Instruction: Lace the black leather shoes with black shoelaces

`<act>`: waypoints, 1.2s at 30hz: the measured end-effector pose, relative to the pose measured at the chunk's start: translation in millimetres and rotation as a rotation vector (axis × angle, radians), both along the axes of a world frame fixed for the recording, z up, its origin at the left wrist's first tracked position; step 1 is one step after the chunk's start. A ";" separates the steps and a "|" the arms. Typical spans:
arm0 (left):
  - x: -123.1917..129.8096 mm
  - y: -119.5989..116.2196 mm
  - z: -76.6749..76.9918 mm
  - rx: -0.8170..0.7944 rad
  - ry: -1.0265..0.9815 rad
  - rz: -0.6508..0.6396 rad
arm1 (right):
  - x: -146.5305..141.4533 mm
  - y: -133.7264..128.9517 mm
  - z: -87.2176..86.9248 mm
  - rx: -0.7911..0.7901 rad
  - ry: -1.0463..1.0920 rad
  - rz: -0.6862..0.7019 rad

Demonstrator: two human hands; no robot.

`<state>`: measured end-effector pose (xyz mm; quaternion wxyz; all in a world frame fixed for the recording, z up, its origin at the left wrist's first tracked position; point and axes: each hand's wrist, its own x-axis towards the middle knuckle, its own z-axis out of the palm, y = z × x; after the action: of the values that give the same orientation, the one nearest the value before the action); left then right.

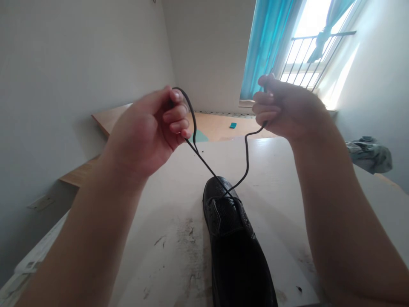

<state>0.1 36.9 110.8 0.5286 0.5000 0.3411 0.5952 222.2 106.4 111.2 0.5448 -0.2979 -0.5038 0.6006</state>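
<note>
Left hand [153, 123]: raised, palm side partly toward you, fingers curled closed on one length of a black shoelace [209, 166]; from your thumb and forefinger the cord arches out and drops to meet the straighter run that leaves below your little finger; that run slants down to the shoe.

Right hand [284, 102]: raised level with the left and well apart from it; fingers folded closed on the other length of the same lace; the cord leaves below your little finger and hangs in a slack, wavy curve to the shoe.

Black leather lace-up shoe [228, 213]: below and between your two grips, touched by neither hand; toe pointing away from you, opening nearest you; sole down on a white tabletop [159, 238]; the two lengths cross over its front, by the lacing.

Surroundings: dark scuffs and specks on the white top, mostly left of the shoe; beyond your grips, a light wood surface [217, 121] bearing a small teal item [233, 125], too small to identify; behind your right hand, a blue curtain [265, 47] and a barred window [305, 55]; outward of your right forearm, crumpled grey-green fabric [369, 154]; outward of your left forearm, a wall plate [41, 203], low on the wall.
</note>
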 end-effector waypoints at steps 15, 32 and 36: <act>-29.3 -6.8 -15.0 -0.144 0.348 -0.114 | -16.1 -53.2 -32.2 0.467 -0.875 0.008; -27.8 -37.5 -113.3 0.050 1.192 -0.087 | 27.4 -116.4 -130.5 0.221 -1.047 -0.053; -30.0 -36.5 -110.7 0.037 1.308 -0.199 | 24.8 -115.7 -134.7 0.179 -0.998 -0.029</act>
<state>-29.9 0.4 0.0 0.2562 0.7966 0.5336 0.1228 246.9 -9.3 -23.6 0.2692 -0.5076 -0.7482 0.3318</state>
